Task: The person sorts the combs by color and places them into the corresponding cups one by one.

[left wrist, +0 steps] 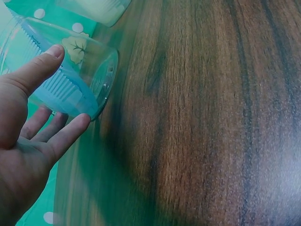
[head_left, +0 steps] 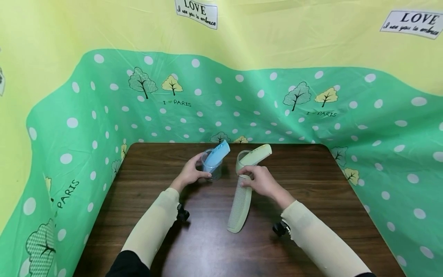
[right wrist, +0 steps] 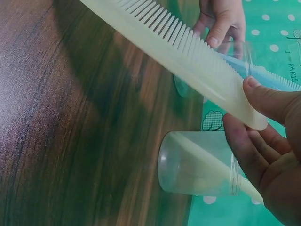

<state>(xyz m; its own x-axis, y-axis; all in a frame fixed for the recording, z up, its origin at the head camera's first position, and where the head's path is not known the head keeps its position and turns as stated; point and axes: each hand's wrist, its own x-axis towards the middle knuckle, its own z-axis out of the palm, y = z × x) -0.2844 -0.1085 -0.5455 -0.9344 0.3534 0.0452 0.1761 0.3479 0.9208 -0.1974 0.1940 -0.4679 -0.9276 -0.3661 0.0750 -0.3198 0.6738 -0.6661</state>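
Observation:
A blue comb [head_left: 216, 154] leans inside a clear plastic cup [head_left: 215, 174], its end sticking out above the rim. My left hand [head_left: 189, 171] grips this cup, thumb on the near side and fingers around the far side. Between thumb and fingertips, my right hand [head_left: 262, 180] pinches one end of a pale green comb [right wrist: 188, 70], which slants down toward the table's front. Just behind that hand, a second clear cup [right wrist: 195, 162] holds a pale yellow comb [head_left: 257, 154], tilted to the right; in the head view the hand hides part of this cup.
Both cups stand near the back edge of a dark wooden table [head_left: 207, 246]. A green and yellow patterned cloth [head_left: 221, 92] rises behind the table and along its sides. Both wrists carry small black devices [head_left: 182, 212].

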